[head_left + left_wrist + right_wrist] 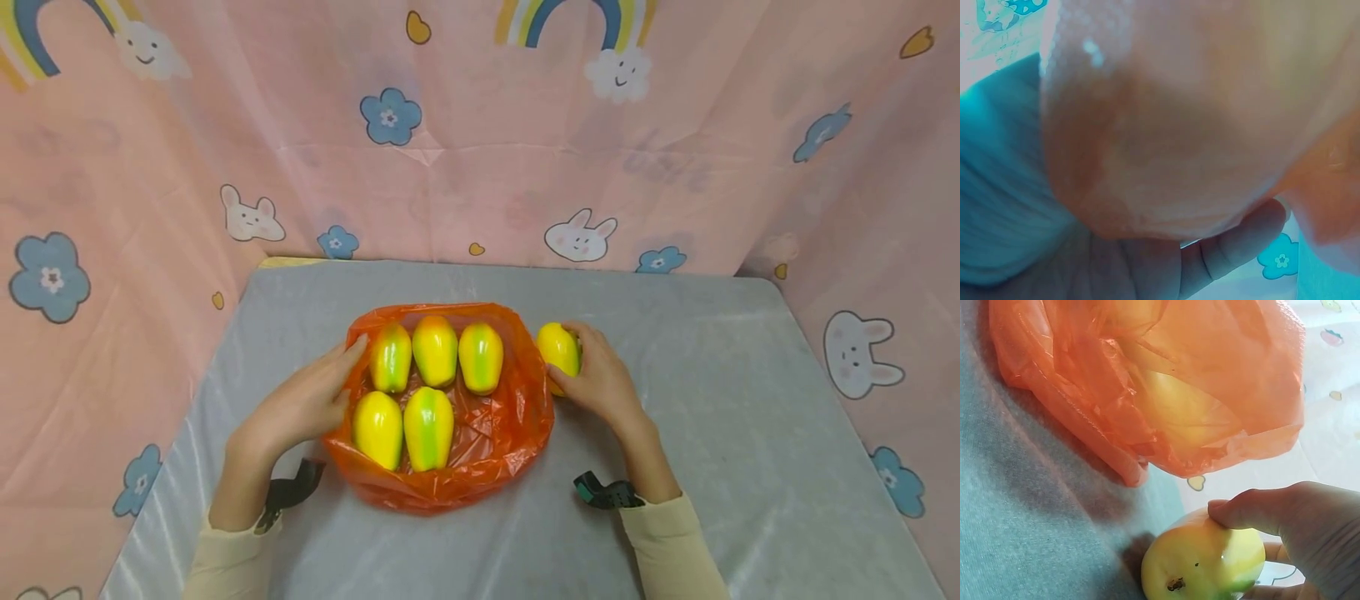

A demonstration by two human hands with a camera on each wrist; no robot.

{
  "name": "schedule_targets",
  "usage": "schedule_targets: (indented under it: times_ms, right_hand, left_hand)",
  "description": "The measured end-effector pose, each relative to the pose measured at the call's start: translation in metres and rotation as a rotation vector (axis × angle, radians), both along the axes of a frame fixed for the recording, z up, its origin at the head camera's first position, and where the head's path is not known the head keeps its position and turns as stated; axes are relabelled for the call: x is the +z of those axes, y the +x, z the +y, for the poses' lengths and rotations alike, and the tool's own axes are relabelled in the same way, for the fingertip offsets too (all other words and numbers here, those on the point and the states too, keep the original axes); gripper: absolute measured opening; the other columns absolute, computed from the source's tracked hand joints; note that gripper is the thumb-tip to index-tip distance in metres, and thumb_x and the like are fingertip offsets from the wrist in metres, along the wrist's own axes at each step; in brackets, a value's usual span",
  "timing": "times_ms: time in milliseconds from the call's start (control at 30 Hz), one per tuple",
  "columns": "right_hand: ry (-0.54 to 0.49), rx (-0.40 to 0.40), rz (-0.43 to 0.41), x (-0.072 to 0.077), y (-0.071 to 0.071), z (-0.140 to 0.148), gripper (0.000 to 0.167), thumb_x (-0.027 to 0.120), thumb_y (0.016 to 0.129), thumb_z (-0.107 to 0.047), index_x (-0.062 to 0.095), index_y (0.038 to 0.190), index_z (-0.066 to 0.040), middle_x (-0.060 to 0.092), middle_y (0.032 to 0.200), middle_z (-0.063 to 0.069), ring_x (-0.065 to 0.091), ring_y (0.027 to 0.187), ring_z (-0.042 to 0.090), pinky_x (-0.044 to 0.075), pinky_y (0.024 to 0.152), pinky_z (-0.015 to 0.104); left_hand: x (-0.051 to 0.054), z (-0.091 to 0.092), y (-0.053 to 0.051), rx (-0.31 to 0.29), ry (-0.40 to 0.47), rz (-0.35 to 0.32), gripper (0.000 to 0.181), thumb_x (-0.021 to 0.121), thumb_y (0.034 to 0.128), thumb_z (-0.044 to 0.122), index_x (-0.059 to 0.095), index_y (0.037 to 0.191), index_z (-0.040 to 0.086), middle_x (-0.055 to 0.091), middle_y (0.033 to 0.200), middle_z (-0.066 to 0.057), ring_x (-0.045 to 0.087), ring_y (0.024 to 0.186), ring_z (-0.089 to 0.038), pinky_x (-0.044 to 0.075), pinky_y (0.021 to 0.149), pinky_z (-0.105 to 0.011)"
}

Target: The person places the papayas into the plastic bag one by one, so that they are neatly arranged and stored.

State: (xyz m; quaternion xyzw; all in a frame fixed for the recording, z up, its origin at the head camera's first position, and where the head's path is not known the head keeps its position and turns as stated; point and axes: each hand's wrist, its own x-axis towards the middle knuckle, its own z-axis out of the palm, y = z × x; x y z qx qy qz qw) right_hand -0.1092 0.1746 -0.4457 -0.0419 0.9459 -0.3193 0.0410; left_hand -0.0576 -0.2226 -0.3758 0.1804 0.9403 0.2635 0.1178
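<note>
A red-orange plastic bag (pixel 528 408) lies with its mouth spread wide on the grey table. Inside it are several glossy yellow-green papayas (pixel 435 350) in two rows. At the bag's left rim is my left hand (pixel 315 400), its fairly straight fingers touching the plastic; in the left wrist view the bag (pixel 1166 156) covers much of that hand. My right hand (pixel 603 379) grips another papaya (pixel 557 346) just outside the bag's right side, thumb on the near side. The right wrist view shows this papaya's end with a dark stem spot, close to the table.
The grey cloth-covered table (pixel 720 433) extends to both sides of the bag. A pink curtain (pixel 465 183) printed with rabbits, flowers and rainbows hangs behind the table and along both sides. Dark wrist straps (pixel 615 493) are on both forearms.
</note>
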Motion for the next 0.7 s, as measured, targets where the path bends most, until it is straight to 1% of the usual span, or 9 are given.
schedule_targets:
  times_ms: [400,500,700]
  right_hand:
    - [-0.036,-0.027,0.011,0.006,0.003,0.002,0.076,0.075,0.093,-0.029,0.040,0.156,-0.004,0.052,0.152,0.025,0.057,0.129,0.044,0.053,0.109,0.063]
    - [-0.065,-0.030,0.013,0.010,0.004,0.002,0.078,0.076,0.094,-0.031,0.039,0.156,-0.004,0.050,0.153,0.025,0.056,0.131,0.044,0.054,0.108,0.064]
    - [-0.148,-0.039,0.038,0.019,0.007,0.002,0.077,0.077,0.094,-0.030,0.038,0.155,-0.002,0.046,0.159,0.024,0.051,0.140,0.047,0.050,0.112,0.067]
  left_hand:
    - [-0.001,-0.001,-0.001,0.009,0.001,-0.012,0.074,0.057,0.0977,-0.003,0.026,0.165,-0.003,0.029,0.173,-0.025,0.041,0.154,-0.044,0.038,0.122,-0.062]
    - [-0.001,-0.001,-0.001,0.011,-0.005,-0.012,0.074,0.056,0.0981,-0.003,0.026,0.165,-0.003,0.029,0.173,-0.026,0.041,0.154,-0.044,0.038,0.122,-0.062]
    - [0.000,-0.001,0.000,0.007,-0.016,-0.003,0.073,0.056,0.0974,-0.004,0.027,0.165,-0.004,0.029,0.172,-0.027,0.040,0.155,-0.045,0.037,0.122,-0.062]
